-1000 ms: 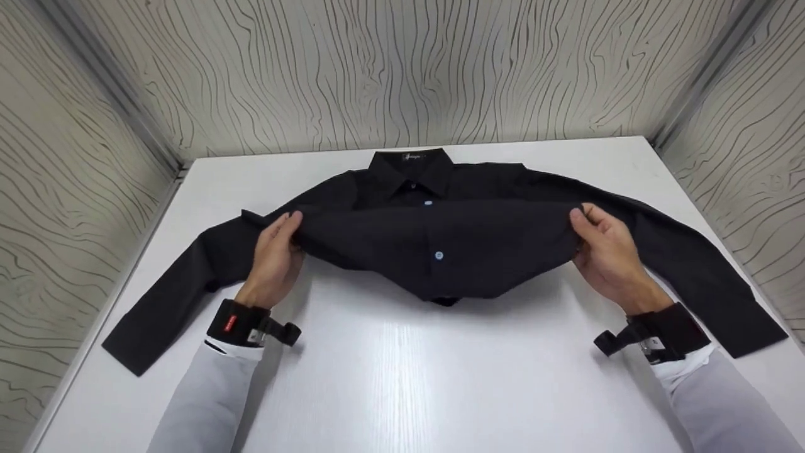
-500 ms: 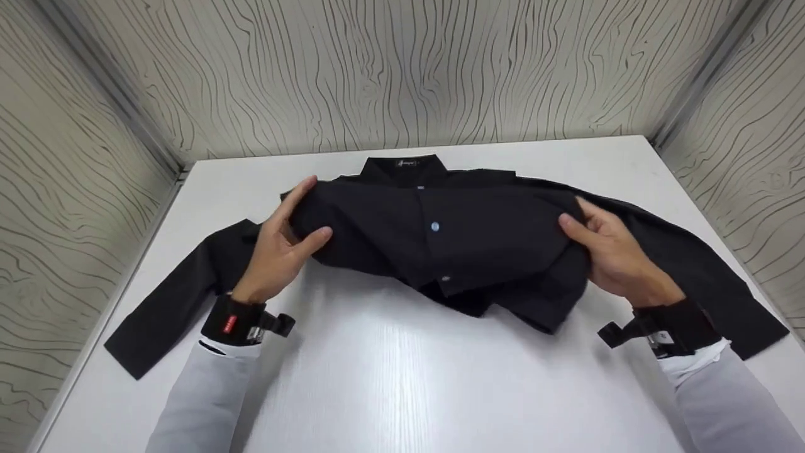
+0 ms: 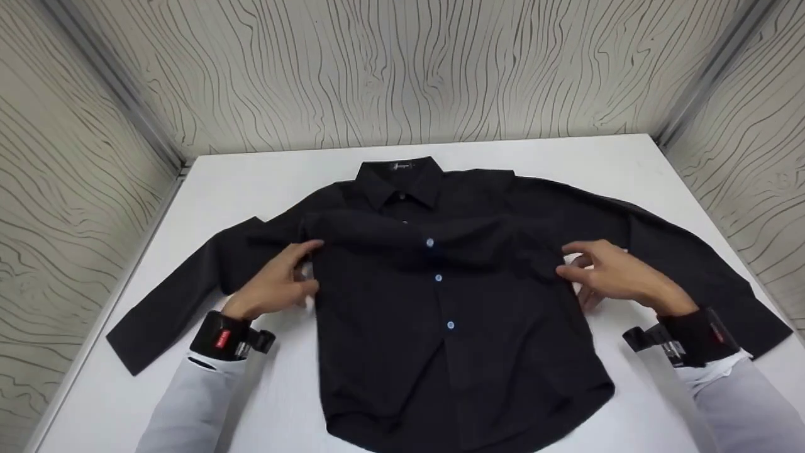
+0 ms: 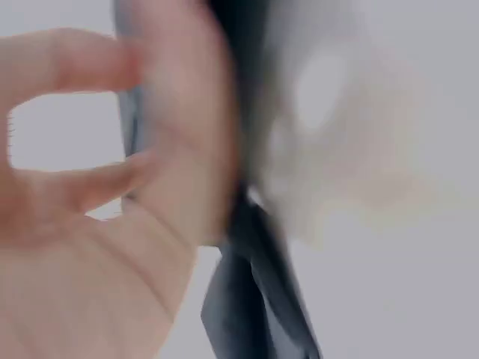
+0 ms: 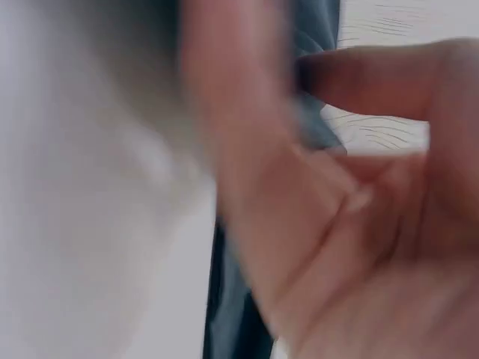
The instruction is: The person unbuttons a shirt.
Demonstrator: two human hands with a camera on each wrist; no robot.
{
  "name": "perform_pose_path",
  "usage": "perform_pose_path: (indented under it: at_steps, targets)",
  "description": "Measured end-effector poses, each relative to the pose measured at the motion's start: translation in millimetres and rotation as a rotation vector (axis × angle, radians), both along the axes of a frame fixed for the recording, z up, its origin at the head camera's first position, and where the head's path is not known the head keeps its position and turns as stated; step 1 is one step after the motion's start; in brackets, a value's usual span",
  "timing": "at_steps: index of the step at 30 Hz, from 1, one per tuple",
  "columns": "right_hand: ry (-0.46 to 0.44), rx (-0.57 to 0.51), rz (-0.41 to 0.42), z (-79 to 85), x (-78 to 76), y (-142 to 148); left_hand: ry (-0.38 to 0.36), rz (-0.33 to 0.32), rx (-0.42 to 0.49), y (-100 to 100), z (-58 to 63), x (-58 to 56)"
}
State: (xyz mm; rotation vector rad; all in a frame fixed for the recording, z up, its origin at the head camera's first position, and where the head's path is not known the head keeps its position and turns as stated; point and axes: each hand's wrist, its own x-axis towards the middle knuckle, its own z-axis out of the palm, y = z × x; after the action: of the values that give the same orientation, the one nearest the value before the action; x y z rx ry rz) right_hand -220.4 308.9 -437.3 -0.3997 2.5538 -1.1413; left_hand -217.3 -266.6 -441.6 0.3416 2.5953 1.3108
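Observation:
A black long-sleeved button-up shirt [image 3: 377,302] lies spread over the white table, collar away from me and hem toward me. Light blue buttons run down its front. At the left side edge of the shirt's body is my left hand [image 3: 273,283], its thumb and index finger apart with the fingertips right at the cloth. My right hand [image 3: 613,277] is at the opposite side edge, thumb and fingers parted, tips close to the fabric. Both wrist views are blurred; dark cloth [image 4: 239,299] shows behind the left thumb, and dark cloth [image 5: 236,314] beside the right one.
The shirt's sleeves [image 3: 170,302] reach out to both sides of the white table [image 3: 277,402]. Wood-grain patterned panels [image 3: 409,75] with grey metal corner posts [image 3: 119,82] stand behind and beside the table. Each wrist wears a black band [image 3: 220,336] with a small camera.
The lower part of the shirt, earlier held up and folded back, has come down toward me and spread out. Both hands have let go of it and lowered slightly.

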Motion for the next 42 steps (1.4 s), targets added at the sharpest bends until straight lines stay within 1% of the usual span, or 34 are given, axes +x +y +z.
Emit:
perform_pose_path:
  at_steps: [1,3,4,5,6,7,8,9,11,13,15,17,19,21,22,24,25,26,28,29,33,35,37,39,41,42]
  targets:
    - [0.141,0.062,-0.022,-4.2,-0.7,-3.5,0.103,0.019,-0.069,1.8,-4.9,0.8]
    - [0.438,0.142,-0.054,-10.0,-3.0,-13.0,0.351,0.054,-0.179,8.8,-11.6,0.9]
    - [0.570,0.160,-0.071,-12.2,-4.2,-18.7,0.473,0.074,-0.218,13.7,-14.3,0.2]
    - [0.672,0.167,-0.075,-14.4,-7.0,-24.0,0.563,0.083,-0.228,19.3,-16.7,-1.5]
    - [0.733,0.155,-0.059,-15.8,-10.5,-29.4,0.630,0.084,-0.240,25.4,-18.2,-4.1]
    - [0.752,0.144,-0.038,-16.0,-14.8,-34.5,0.668,0.070,-0.251,30.9,-18.7,-7.3]
    - [0.736,0.137,-0.013,-15.1,-19.4,-39.3,0.670,0.056,-0.270,35.6,-18.9,-11.3]
    - [0.699,0.130,0.013,-13.7,-24.2,-43.7,0.642,0.044,-0.294,39.8,-18.6,-15.3]
    - [0.578,0.146,0.077,-10.4,-34.3,-51.9,0.533,0.023,-0.352,46.1,-17.8,-24.1]
    - [0.409,0.179,0.153,-8.0,-42.3,-59.0,0.401,-0.006,-0.409,50.2,-17.5,-33.0]
    - [0.248,0.232,0.216,-7.4,-48.4,-65.2,0.291,-0.036,-0.463,53.4,-16.0,-42.1]
    - [0.143,0.288,0.245,-7.2,-52.7,-70.7,0.202,-0.062,-0.508,57.1,-12.4,-52.8]
    - [0.082,0.331,0.235,-6.6,-56.5,-74.6,0.149,-0.083,-0.556,61.7,-7.3,-66.1]
    - [0.053,0.343,0.207,-5.5,-61.6,-76.9,0.118,-0.093,-0.596,66.0,-9.3,-87.3]
    - [0.038,0.346,0.191,-4.7,-64.5,-77.2,0.110,-0.100,-0.615,67.4,-12.3,-99.9]
    - [0.010,0.344,0.164,-3.6,-71.8,-76.7,0.080,-0.114,-0.657,75.2,-9.7,-117.4]
    - [-0.007,0.341,0.149,-2.9,-75.6,-76.2,0.066,-0.113,-0.670,79.0,-8.3,-124.9]
    - [-0.023,0.339,0.136,-2.6,-79.7,-75.4,0.057,-0.106,-0.675,82.6,-9.3,-133.2]
    - [-0.049,0.335,0.115,-1.9,-88.0,-74.1,0.021,-0.104,-0.694,91.5,0.7,-138.5]
    - [-0.056,0.335,0.107,-1.6,-92.2,-73.7,0.004,-0.098,-0.701,96.7,7.0,-138.2]
    - [-0.077,0.341,0.079,-2.5,-107.0,-71.2,-0.039,-0.076,-0.707,106.7,12.5,-145.8]
    - [-0.074,0.345,0.069,-3.1,-112.6,-70.2,-0.056,-0.071,-0.711,109.2,12.7,-148.8]
    - [-0.066,0.349,0.065,-4.4,-116.8,-68.8,-0.067,-0.071,-0.705,110.6,13.2,-149.1]
    - [-0.054,0.350,0.066,-5.6,-119.2,-67.7,-0.053,-0.075,-0.690,110.5,9.8,-148.1]
    - [-0.034,0.353,0.067,-6.4,-119.8,-66.0,0.000,-0.091,-0.661,109.0,7.4,-140.5]
    - [-0.016,0.355,0.067,-7.2,-119.8,-64.9,0.052,-0.102,-0.646,108.2,5.9,-134.9]
